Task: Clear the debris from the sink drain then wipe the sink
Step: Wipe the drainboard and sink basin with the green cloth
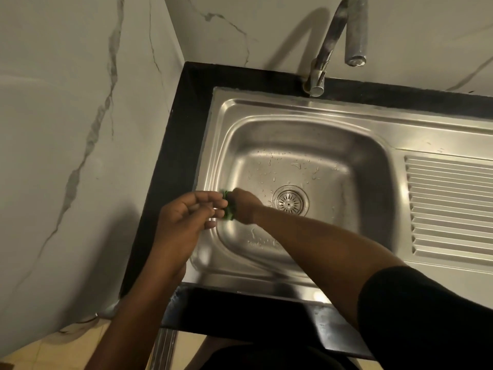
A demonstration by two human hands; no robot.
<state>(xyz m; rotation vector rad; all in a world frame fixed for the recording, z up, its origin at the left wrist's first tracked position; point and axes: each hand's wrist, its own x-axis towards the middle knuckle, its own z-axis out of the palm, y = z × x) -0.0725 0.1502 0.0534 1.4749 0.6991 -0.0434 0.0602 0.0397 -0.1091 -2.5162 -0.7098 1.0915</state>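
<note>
- the green scrub pad (228, 209) sits between the hands, over the basin's left wall.
- the right hand (245, 206) curls round it. the left hand (186, 217) has bent fingers at its edge; i cannot tell if they pinch it.
- the drain strainer (290, 201), just right of the hands, looks free of debris.
- best next, i judge: flatten the pad, then wipe the sink (266, 108) walls towards the drain.

The pad (228, 210) lies between the fingers (213, 204) of the left hand (184, 222) and the right hand (244, 205), touching both, over the left wall of the sink (266, 108). The drain (290, 201) sits in the basin floor, just right of the fingers. The tap (333, 44) stands behind them at the far rim, and the drainboard (448, 206) lies well to their right.
</note>
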